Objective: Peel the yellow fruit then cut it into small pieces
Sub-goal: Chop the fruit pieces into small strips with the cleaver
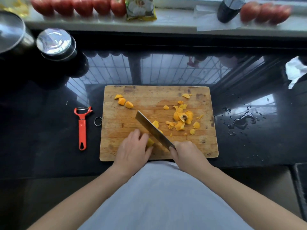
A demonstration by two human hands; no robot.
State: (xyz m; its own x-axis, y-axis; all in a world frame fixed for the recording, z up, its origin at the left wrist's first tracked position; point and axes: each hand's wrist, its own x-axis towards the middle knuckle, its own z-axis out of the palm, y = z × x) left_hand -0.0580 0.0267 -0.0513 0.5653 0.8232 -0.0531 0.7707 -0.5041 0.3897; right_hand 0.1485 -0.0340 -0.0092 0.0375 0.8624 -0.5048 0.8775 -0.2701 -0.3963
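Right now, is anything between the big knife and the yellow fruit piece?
Nothing visible. The steel cleaver blade in the right hand rests right beside the yellow fruit chunk that the left hand holds on the wooden cutting board.

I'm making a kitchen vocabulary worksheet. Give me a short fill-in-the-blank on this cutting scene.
1. The right hand holds the ____.
2. The red peeler lies on the counter to the ____ of the cutting board.
3. Three cut fruit pieces sit near the board's far-____ corner.

Missing words: knife; left; left
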